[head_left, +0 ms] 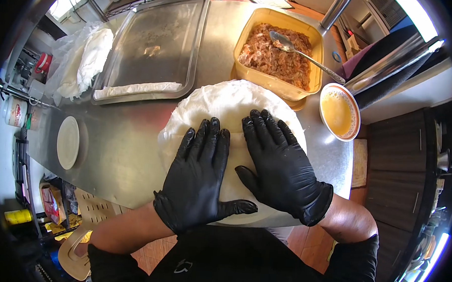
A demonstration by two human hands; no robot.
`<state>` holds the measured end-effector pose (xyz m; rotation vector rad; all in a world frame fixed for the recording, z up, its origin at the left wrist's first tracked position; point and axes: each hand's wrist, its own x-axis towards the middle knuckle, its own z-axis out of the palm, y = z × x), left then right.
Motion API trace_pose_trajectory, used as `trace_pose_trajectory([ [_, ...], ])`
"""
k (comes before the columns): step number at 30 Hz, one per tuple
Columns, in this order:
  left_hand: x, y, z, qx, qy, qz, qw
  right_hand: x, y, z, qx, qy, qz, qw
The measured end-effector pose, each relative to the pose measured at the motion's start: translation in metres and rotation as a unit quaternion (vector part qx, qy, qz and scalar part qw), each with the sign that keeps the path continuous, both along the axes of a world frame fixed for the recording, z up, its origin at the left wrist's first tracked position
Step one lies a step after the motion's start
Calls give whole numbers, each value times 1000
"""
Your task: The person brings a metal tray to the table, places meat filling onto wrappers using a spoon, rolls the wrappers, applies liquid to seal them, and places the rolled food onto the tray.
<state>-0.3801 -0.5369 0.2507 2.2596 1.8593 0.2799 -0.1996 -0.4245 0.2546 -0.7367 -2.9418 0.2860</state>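
Both my hands wear black gloves and lie flat on a round of thin white dough sheets (233, 98) at the front of the steel table. My left hand (196, 177) has its fingers stretched forward and its thumb out to the right. Beside it, my right hand (280, 166) presses on the right part of the dough, fingers slightly spread. A fold or edge runs across the dough near the fingertips. What lies under my palms is hidden. Beyond the dough stands a yellow tub (276, 90) of minced meat filling (270, 60), with a metal spoon (285, 44) resting in it.
At the back left, a metal baking tray (154, 42) holds one long white roll (137, 90). More white dough sheets (85, 64) in plastic lie left of it. A small pale plate (68, 142) sits at the left. A bowl of yellow liquid (338, 113) stands near the right edge.
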Motion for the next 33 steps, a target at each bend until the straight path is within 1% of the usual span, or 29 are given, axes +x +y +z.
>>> trace_pose_trajectory([
  [3,-2,4,-1,4,-8,6,1000,-3,3,-2,23,5,-5,1000],
  [6,-4,8,-2,11,-14,6,1000,-4,6,-2,0,-4,-3,1000],
  [13,-10,19,-8,37,-5,12,999,-13,15,-5,21,-8,-12,1000],
  [15,-10,22,-9,40,1,16,999,-15,17,-6,60,10,-16,998],
  [19,-11,25,-11,44,3,27,999,-19,21,-6,64,15,-23,998],
  [21,-12,27,-11,42,2,28,999,-22,19,-1,80,58,-19,995],
  [22,-11,27,-10,38,0,28,999,-21,17,-3,79,58,-19,995],
  [24,-12,27,-9,33,-2,28,999,-17,15,-9,63,94,21,993],
  [25,-14,28,-7,41,-4,22,999,-18,18,-16,86,109,28,990],
  [27,-19,28,-6,50,-5,17,999,-19,23,-21,83,128,28,988],
  [29,-27,29,-5,130,-67,-14,989,-20,28,-19,79,147,24,986],
  [30,-31,29,-6,129,-68,-16,989,-20,29,-15,68,138,27,988],
  [32,-38,29,-11,114,-113,-12,987,-21,31,-14,57,128,32,990],
  [33,-37,32,-10,160,-110,-10,981,-21,34,-16,55,132,39,989],
])
